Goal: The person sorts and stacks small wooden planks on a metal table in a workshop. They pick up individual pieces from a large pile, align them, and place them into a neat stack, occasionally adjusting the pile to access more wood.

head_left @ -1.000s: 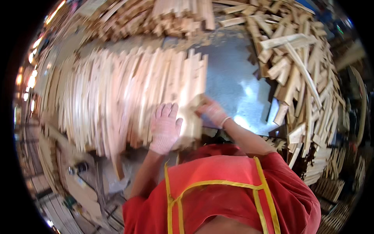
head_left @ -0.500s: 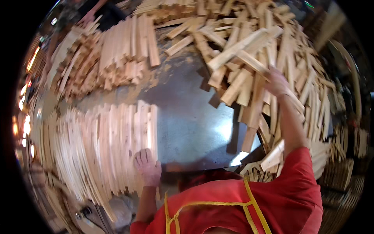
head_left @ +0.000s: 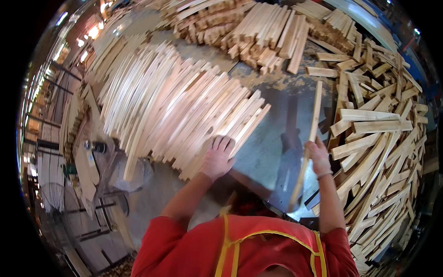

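Note:
My right hand (head_left: pixel 318 158), in a pale glove, is closed round the middle of a long wooden strip (head_left: pixel 315 113) and holds it above the grey metal tabletop (head_left: pixel 277 115). The strip points away from me, its near end low by the table's front edge. My left hand (head_left: pixel 218 158) lies flat with fingers spread on the near right end of a row of wooden strips (head_left: pixel 184 106). Those strips stand packed side by side across the left of the table.
To the right lies a jumbled heap of loose wooden strips (head_left: pixel 374 127). Neater stacks of strips (head_left: pixel 267 32) stand at the back amid sawdust. A round wire fan guard (head_left: pixel 57 196) and a clear plastic bag (head_left: pixel 131 173) are at the lower left.
My right hand has come away from the heap with a strip in it, over the tabletop. My left hand stays on the row's right end. The view has turned left.

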The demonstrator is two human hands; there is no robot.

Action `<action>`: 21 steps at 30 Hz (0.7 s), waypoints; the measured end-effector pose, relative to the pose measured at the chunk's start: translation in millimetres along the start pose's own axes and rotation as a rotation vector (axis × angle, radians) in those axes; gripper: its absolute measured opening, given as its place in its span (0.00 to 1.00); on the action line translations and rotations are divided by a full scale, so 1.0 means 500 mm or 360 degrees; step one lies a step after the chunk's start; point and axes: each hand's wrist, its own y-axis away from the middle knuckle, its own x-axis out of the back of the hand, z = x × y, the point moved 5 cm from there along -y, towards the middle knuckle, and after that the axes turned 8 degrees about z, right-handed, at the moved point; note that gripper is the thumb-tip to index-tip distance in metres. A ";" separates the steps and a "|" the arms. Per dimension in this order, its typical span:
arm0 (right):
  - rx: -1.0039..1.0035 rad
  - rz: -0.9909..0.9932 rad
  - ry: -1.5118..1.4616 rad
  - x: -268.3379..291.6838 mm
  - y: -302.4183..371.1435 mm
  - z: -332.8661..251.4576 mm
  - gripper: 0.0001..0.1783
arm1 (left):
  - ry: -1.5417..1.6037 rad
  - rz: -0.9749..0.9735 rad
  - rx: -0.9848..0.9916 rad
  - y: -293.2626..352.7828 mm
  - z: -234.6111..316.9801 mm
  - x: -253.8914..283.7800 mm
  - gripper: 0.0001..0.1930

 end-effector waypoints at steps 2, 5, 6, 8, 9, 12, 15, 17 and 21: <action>0.0001 -0.0085 0.0474 -0.109 -0.008 0.111 0.25 | 0.0024 0.0088 0.0073 0.004 -0.010 0.021 0.33; 0.0150 -0.0490 0.1148 -0.324 0.075 0.148 0.33 | -0.0011 0.0347 0.0333 0.089 -0.048 0.047 0.30; -0.0044 -0.0568 0.1041 -0.378 0.116 0.136 0.34 | 0.0003 0.0251 0.0515 0.132 -0.086 0.051 0.30; -0.0427 -0.0680 0.0814 -0.440 0.165 0.137 0.36 | 0.0041 0.0061 0.0845 0.217 -0.184 0.066 0.30; -0.0457 -0.0688 0.0755 -0.453 0.178 0.142 0.37 | -0.0074 0.0460 0.0999 0.280 -0.231 0.083 0.27; -0.0442 -0.0671 0.0595 -0.472 0.210 0.171 0.36 | 0.0665 0.1361 0.1841 0.474 -0.401 0.045 0.19; -0.0344 -0.0500 0.0458 -0.460 0.206 0.197 0.28 | 0.2170 0.1460 0.2671 0.462 -0.472 0.003 0.13; -0.0484 -0.0370 0.0293 -0.482 0.220 0.189 0.27 | 0.2601 0.1402 0.2678 0.412 -0.479 -0.008 0.12; -0.0416 -0.0178 0.0087 -0.439 0.196 0.194 0.32 | 0.2682 0.1412 0.2511 0.357 -0.380 -0.024 0.19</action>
